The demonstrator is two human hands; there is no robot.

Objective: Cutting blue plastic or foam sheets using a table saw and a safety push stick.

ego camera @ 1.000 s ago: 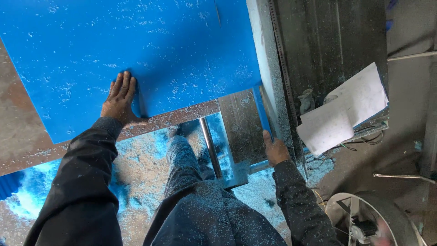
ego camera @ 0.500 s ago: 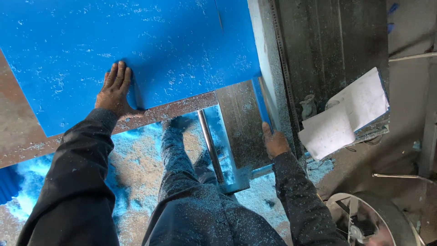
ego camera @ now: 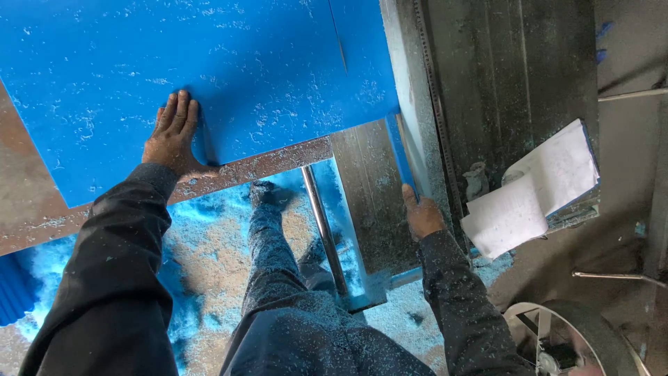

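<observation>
saw table (ego camera: 376,195) steel, centre-right | blue sheet (ego camera: 209,69) flat on it, upper left | chips scattered on both

The left hand (ego camera: 172,134) lies flat, palm down, fingers (ego camera: 182,108) straight, close together and pointing away from the body, thumb spread out to the side. Its arm reaches forward in a dark, dust-flecked sleeve (ego camera: 111,278). The right hand (ego camera: 422,213) is loosely curled, fingers stretched forward, its dark-sleeved forearm (ego camera: 463,306) bent in towards the body.
</observation>
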